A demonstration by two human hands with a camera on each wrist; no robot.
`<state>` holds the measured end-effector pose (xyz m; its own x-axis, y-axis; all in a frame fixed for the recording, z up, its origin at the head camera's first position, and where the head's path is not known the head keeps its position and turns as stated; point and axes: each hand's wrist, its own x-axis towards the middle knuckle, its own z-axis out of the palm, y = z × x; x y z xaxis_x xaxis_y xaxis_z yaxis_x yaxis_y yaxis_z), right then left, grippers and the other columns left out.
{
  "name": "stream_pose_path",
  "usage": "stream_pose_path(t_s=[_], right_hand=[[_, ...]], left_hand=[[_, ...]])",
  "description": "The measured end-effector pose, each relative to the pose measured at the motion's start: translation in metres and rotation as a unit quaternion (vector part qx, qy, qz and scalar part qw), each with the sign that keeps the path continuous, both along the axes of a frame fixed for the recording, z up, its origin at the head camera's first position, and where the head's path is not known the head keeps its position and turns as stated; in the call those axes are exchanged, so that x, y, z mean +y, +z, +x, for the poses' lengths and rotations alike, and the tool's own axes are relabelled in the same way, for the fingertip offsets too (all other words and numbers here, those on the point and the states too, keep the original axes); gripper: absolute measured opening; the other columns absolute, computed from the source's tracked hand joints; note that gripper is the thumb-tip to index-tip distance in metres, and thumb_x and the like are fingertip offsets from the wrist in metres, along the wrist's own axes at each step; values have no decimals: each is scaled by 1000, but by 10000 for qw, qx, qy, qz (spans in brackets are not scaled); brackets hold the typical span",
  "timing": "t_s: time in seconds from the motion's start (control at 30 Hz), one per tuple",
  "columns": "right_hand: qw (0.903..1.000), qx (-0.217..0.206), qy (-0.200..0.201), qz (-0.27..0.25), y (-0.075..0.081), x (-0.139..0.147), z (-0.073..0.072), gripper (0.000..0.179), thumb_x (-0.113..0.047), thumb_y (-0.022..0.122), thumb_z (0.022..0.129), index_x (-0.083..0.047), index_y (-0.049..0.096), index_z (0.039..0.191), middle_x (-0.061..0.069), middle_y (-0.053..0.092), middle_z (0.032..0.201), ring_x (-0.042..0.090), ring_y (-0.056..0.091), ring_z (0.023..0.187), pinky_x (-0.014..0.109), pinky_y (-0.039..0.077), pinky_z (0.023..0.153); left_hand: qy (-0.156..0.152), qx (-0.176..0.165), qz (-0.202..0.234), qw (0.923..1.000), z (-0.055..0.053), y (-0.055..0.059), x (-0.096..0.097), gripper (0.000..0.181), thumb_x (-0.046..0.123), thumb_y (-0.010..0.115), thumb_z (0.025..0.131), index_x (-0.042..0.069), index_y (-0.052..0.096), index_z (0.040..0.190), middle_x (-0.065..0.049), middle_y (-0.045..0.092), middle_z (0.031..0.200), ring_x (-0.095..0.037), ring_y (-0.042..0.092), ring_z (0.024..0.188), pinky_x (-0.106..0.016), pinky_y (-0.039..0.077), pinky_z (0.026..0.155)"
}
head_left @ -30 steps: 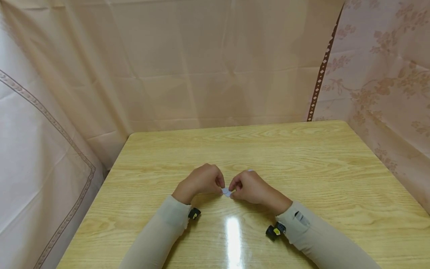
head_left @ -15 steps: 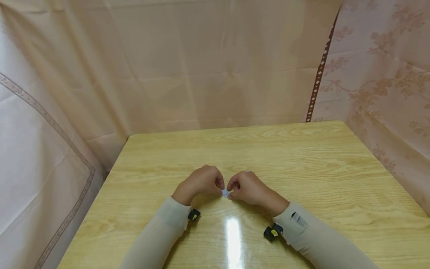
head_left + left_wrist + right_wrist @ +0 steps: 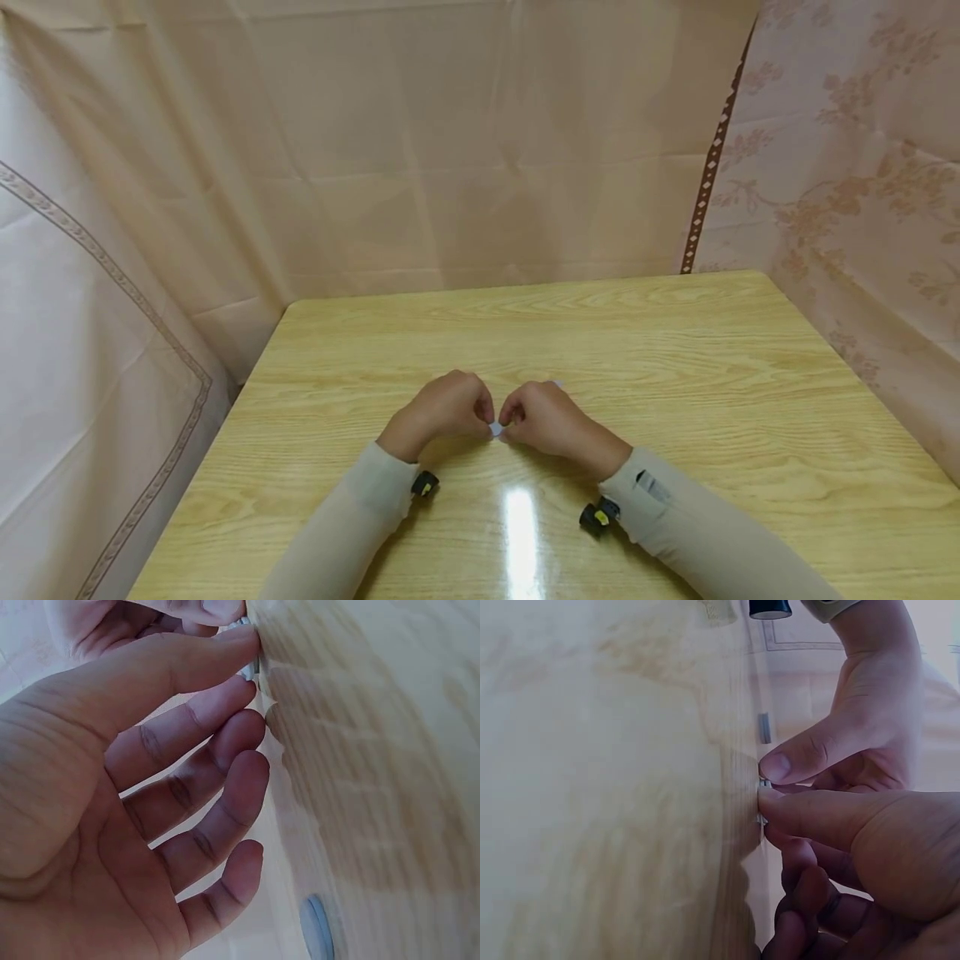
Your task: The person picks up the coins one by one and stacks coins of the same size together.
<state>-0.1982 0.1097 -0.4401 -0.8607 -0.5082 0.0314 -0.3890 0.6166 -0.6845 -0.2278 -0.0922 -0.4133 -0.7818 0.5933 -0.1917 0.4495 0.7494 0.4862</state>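
Observation:
Several small, pale, flat round discs are about; what they are made of I cannot tell. In the head view my left hand (image 3: pixel 447 406) and right hand (image 3: pixel 545 418) meet low over the table, with a pale disc (image 3: pixel 496 428) between their fingertips. Thumb and forefinger of the left hand (image 3: pixel 135 772) pinch one edge in the left wrist view. The right hand (image 3: pixel 885 840) pinches the opposite edge, and its fingertips hide most of the disc in the right wrist view. Another layered-looking disc (image 3: pixel 316 928) lies on the tabletop beside the left hand.
A wood-grain table (image 3: pixel 637 333) spreads around both hands. Part of a pale piece (image 3: pixel 557 383) shows just behind the right hand. In the right wrist view a small grey piece (image 3: pixel 763 727) sits beyond the left thumb. Beige curtains (image 3: pixel 480 150) hang behind the table.
A second ago two discs showed partly overlapped between the hands; now they line up as one outline. The right hand has moved left, closer to the left hand, which has shifted slightly left.

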Motion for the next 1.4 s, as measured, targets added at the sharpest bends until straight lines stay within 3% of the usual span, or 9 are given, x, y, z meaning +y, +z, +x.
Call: stream_pose_path(t_s=[0.5,0.93,1.4], right_hand=[[9999,-54,-39,124,0,-16,-4,9,-18,82,89,-12,81,95,-8,61,61,7,44,51,22,37,51],[9998,-10,-143,119,-5,-18,-3,7,-18,81,89,-13,80,93,-8,59,58,6,43,50,22,35,50],[9996,3,-139,230,-1,-23,-4,8,-18,82,87,-14,80,92,-8,61,62,7,49,53,25,41,53]], left_hand=[[128,231,-177,9995,0,-3,-14,14,19,87,77,23,74,76,13,68,78,-8,61,72,-29,53,65],[176,269,14,9995,2,-5,-19,11,17,84,79,24,75,79,13,69,80,-8,62,73,-29,53,67],[165,320,-87,9993,6,-3,-21,9,18,82,80,23,75,82,12,70,87,-9,62,78,-31,53,70]])
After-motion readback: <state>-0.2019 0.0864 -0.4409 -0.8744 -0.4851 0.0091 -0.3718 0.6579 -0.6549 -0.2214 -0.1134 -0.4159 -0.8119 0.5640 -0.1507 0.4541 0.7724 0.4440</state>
